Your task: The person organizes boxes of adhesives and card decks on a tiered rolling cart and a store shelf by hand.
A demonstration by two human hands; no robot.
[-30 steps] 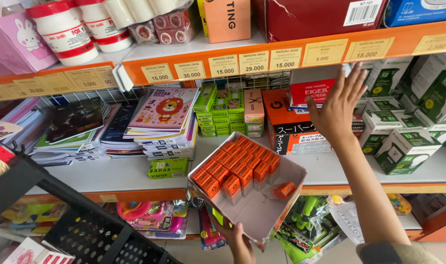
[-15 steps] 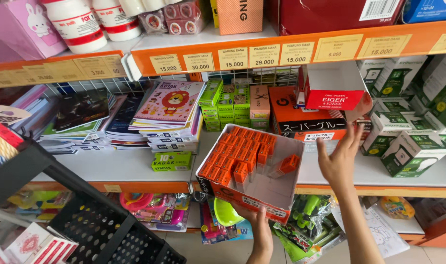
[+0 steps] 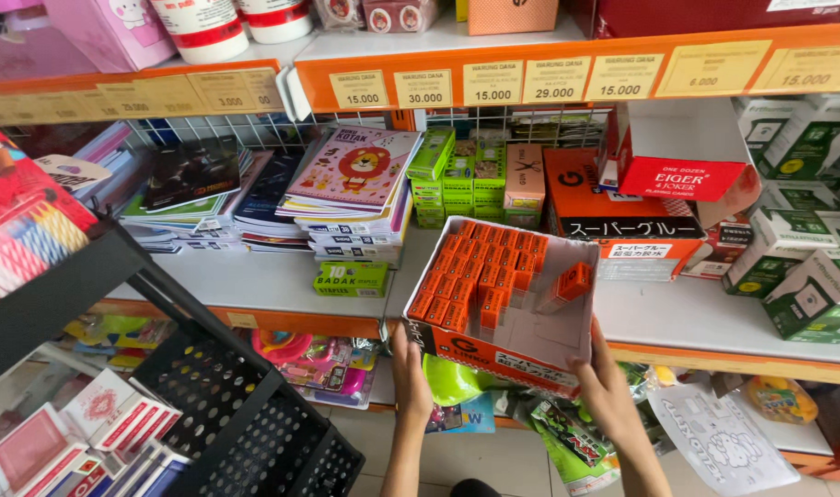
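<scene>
An open cardboard display box (image 3: 539,342), orange outside and white inside, is tilted toward me in front of the lower shelf. Several small orange packets (image 3: 470,276) fill its left half; one loose packet (image 3: 572,281) lies at the right. My left hand (image 3: 409,373) grips the box's lower left corner. My right hand (image 3: 608,387) grips its lower right corner. A red and white box (image 3: 682,152) rests on an orange box (image 3: 613,216) on the shelf behind.
Stacks of notebooks (image 3: 346,184) and green packs (image 3: 457,179) sit on the white shelf (image 3: 254,276). Green and white boxes (image 3: 802,258) fill the right. A black plastic basket (image 3: 236,414) stands at lower left. Price tags line the orange shelf edge (image 3: 530,83).
My right hand came down from the red and white box on the shelf and took hold of the display box's right corner. The box now sits lower and steadier in both hands.
</scene>
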